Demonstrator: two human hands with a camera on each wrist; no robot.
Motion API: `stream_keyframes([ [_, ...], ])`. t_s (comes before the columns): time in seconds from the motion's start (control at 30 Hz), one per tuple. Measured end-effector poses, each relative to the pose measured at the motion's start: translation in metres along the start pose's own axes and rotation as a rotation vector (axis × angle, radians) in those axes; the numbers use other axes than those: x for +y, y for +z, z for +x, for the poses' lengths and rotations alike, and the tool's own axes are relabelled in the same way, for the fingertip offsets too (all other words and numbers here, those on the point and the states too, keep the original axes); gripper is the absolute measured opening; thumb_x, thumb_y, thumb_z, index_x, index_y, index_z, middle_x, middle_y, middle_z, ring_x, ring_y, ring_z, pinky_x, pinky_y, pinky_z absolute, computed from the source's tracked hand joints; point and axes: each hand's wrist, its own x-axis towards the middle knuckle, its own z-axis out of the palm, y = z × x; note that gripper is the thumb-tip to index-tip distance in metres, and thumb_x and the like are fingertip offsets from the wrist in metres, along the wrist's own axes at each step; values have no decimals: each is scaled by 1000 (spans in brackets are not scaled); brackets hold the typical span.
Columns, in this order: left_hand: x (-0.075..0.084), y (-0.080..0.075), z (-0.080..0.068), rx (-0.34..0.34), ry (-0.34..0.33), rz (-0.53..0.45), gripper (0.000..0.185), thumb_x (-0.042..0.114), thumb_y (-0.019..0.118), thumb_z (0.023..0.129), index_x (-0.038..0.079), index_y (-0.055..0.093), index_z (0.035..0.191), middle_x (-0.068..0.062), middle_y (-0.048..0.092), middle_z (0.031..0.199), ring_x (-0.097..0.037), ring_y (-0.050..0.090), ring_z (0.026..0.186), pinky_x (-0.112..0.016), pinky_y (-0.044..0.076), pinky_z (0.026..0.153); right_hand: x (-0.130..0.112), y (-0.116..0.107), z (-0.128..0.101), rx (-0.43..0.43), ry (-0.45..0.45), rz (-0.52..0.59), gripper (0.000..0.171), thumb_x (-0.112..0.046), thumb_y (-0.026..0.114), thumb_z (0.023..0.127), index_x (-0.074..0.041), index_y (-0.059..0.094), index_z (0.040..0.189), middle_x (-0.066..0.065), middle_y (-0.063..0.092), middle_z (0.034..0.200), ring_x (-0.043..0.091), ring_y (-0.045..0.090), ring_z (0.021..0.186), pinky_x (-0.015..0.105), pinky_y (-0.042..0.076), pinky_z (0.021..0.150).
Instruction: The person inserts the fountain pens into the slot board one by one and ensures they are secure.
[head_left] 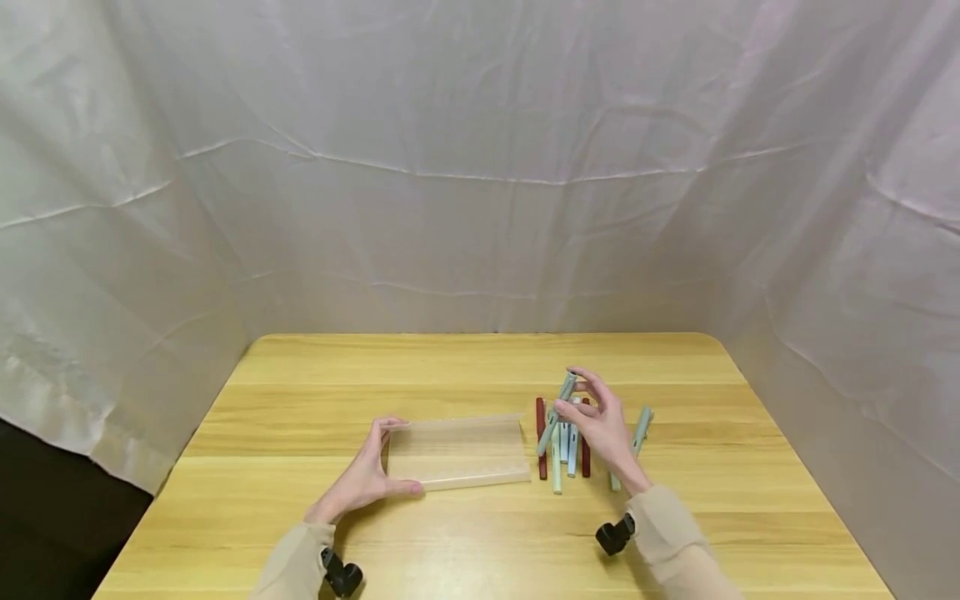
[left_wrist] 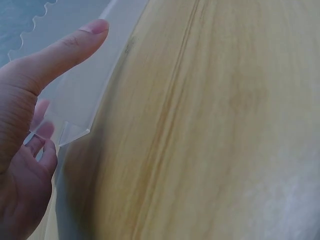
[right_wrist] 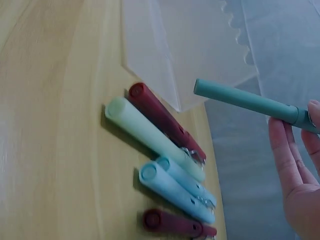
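Observation:
My left hand [head_left: 363, 477] grips the left end of a clear plastic rack [head_left: 476, 481], thumb along the near edge and fingers at the far edge. A row of scalloped notches runs along one side of the rack [left_wrist: 82, 102] in the left wrist view. Above the loose pens, my right hand [head_left: 606, 429] pinches a grey-green capped pen [right_wrist: 240, 97], which slants in the air. Beneath it lie a dark red pen [head_left: 542, 462], a pale green pen [head_left: 557, 475], two light blue pens [right_wrist: 175, 192] and another dark red pen [right_wrist: 172, 223], side by side.
Right of the row, a grey-green pen [head_left: 642, 425] and a pale green pen [head_left: 615, 482] lie partly hidden by my right wrist. The wooden table [head_left: 465, 542] is bordered by pale hanging cloth [head_left: 480, 250] at the back and sides.

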Motion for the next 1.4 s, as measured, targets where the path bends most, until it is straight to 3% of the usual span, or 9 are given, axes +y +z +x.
stream_keyframes([
  [0.23, 0, -2, -3, 10, 4, 8, 106, 27, 97, 61, 4, 31, 141, -19, 40, 149, -45, 28, 150, -58, 16, 126, 5, 23, 3, -10, -129, -37, 55, 1, 71, 90, -1, 50, 141, 29, 58, 109, 9, 73, 78, 29, 65, 67],
  [0.57, 1, 0, -1, 7, -2, 23, 106, 29, 97, 61, 4, 31, 141, -19, 41, 149, -44, 29, 150, -55, 17, 126, 6, 42, -2, -8, -103, -146, 53, -9, 72, 92, -13, 53, 141, 22, 64, 113, 17, 75, 78, 39, 64, 60],
  [0.8, 1, 1, 0, -3, 7, 10, 105, 31, 96, 62, 5, 32, 140, -20, 41, 149, -45, 28, 150, -59, 16, 126, 10, 46, -4, -31, -112, -213, 52, -9, 72, 92, -14, 54, 140, 22, 66, 109, 25, 75, 75, 32, 64, 60],
  [1.23, 0, 3, 3, -10, 4, -4, 104, 31, 96, 63, 6, 32, 140, -20, 39, 150, -47, 25, 150, -62, 14, 125, 10, 48, -3, -99, -123, -280, 54, -14, 73, 92, -18, 55, 143, 19, 66, 114, 14, 73, 71, 27, 59, 54],
  [1.4, 1, 4, 4, -12, 1, -6, 104, 31, 96, 63, 5, 32, 140, -21, 39, 150, -47, 25, 150, -63, 14, 125, 9, 48, -3, -105, -144, -304, 54, -13, 74, 91, -15, 56, 143, 19, 67, 114, 16, 73, 69, 18, 50, 51],
])
